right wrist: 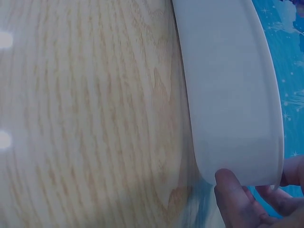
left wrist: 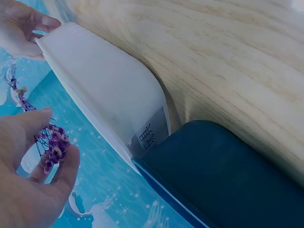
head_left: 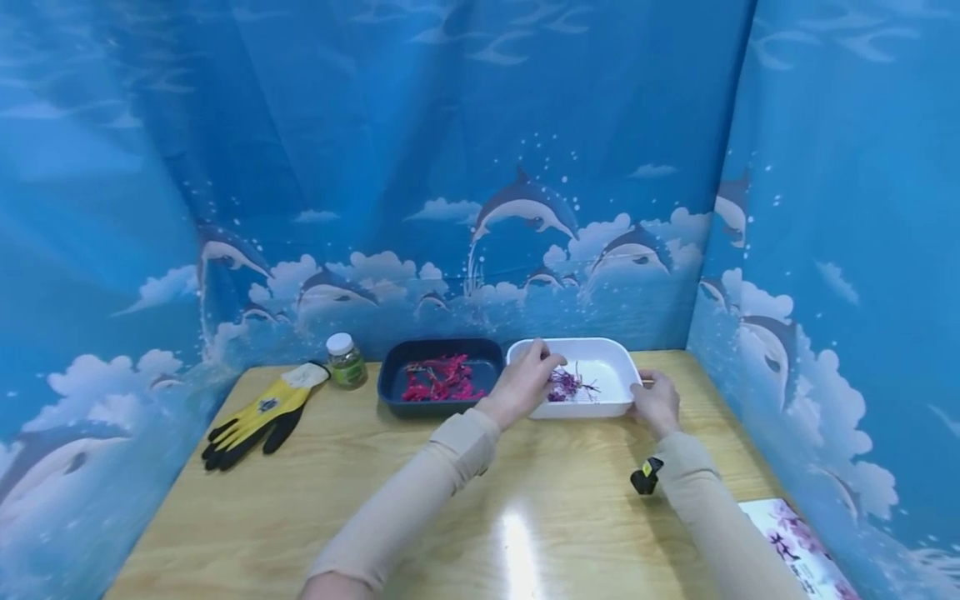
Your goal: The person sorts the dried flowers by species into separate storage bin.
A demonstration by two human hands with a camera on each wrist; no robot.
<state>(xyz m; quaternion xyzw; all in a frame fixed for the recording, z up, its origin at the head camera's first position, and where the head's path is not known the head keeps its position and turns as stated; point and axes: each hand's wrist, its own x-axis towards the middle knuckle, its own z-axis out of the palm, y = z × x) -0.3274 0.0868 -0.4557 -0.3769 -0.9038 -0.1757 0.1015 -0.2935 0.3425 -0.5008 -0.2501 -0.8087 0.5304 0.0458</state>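
Purple dried flowers (left wrist: 54, 142) on thin stems are pinched between the thumb and fingers of my left hand (head_left: 525, 379). That hand is above the left part of a white tray (head_left: 611, 358), and the purple bunch (head_left: 567, 385) shows at the tray inside it in the head view. My right hand (head_left: 657, 404) grips the tray's right end, with the thumb (right wrist: 230, 190) against the outer wall and other fingers at the rim. Beside it stands a dark blue tray (head_left: 390, 398) holding red-pink dried flowers (head_left: 442, 379).
A small jar (head_left: 347, 367) with a white lid is left of the dark tray. Yellow and black gloves (head_left: 266, 417) lie at the table's left. A flower-printed packet (head_left: 795, 546) lies near the right edge. Blue dolphin-printed curtain (head_left: 420, 167) borders the table (head_left: 360, 492).
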